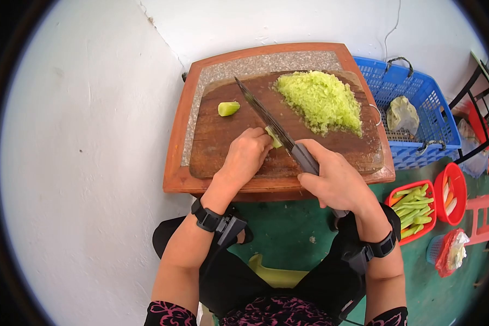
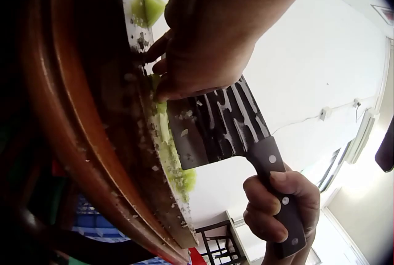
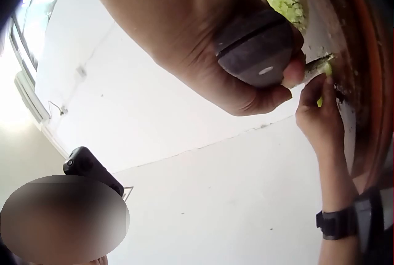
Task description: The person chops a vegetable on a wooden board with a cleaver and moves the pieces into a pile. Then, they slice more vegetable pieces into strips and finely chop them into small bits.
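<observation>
Currently the pale green vegetable chunk (image 1: 273,137) is lying on the dark wooden chopping board (image 1: 223,141), the left hand (image 1: 245,157) pinching it with curled fingers. The right hand (image 1: 334,182), wrapped round the handle, is holding the broad steel cleaver (image 1: 263,117) against it. Tucking fingertips behind the knuckles is looking wise.

I read one low table (image 1: 174,163): a wooden frame around a speckled stone inlay (image 1: 266,61). The cutting board (image 1: 217,144) lies flat on the inlay, with bare stone showing behind and left of the board. The table stands on green floor (image 1: 288,233). A blue crate (image 1: 418,103) sits right of the board.
</observation>
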`<control>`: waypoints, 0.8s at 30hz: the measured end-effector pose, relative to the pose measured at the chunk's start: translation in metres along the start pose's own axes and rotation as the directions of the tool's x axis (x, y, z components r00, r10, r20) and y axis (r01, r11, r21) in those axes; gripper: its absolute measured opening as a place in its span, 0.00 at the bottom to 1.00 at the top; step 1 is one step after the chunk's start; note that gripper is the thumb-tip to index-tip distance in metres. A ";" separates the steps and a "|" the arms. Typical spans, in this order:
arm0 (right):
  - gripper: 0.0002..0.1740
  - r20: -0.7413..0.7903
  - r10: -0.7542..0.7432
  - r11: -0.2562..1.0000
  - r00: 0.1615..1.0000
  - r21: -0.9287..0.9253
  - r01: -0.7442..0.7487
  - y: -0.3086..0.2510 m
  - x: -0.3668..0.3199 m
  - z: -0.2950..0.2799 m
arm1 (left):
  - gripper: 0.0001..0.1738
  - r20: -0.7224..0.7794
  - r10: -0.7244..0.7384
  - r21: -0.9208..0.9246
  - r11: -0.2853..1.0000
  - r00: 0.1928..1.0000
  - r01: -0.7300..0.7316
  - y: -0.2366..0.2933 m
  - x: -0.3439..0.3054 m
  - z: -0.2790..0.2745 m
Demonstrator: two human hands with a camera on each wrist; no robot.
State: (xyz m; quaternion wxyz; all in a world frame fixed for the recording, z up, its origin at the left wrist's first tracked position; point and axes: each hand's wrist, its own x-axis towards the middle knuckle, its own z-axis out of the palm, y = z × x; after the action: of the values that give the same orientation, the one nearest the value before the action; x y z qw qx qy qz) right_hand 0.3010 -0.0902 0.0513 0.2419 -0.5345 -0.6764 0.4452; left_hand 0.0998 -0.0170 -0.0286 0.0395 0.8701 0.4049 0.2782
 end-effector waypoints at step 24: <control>0.18 0.075 0.042 0.992 0.996 -0.124 -0.032 0.000 0.016 0.012 | 0.07 0.024 0.020 -0.025 1.000 1.000 -0.019 -0.004 -0.001 0.001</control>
State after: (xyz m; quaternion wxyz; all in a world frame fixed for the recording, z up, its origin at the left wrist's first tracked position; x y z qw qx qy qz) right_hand 0.2867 -0.0794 0.0432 0.1738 -0.5432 -0.7013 0.4277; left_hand 0.0970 -0.0145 -0.0307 0.0523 0.8768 0.3924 0.2731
